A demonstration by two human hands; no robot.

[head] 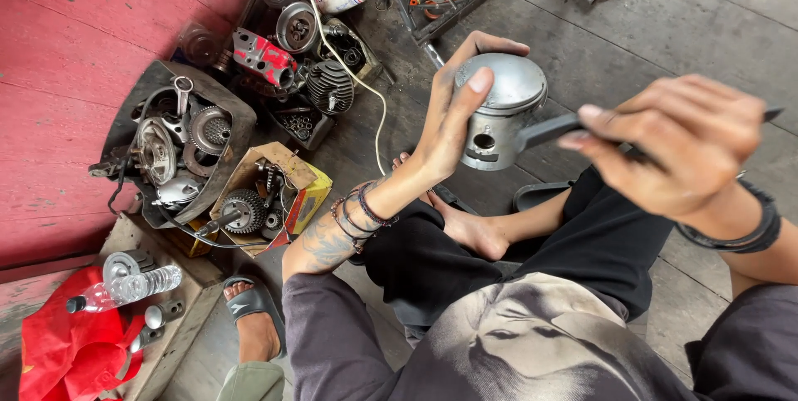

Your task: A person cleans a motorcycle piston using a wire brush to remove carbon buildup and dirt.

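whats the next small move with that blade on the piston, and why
Probably a short, light stroke of the flat tool along the piston wall near the pin hole. The left hand grips the piston by its crown, skirt facing the right hand, which holds the tool with its tip touching the side just beside the hole. Contact looks made, so a small scrape seems next.

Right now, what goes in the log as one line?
left hand: grips metal piston | right hand: holds dark tool against piston
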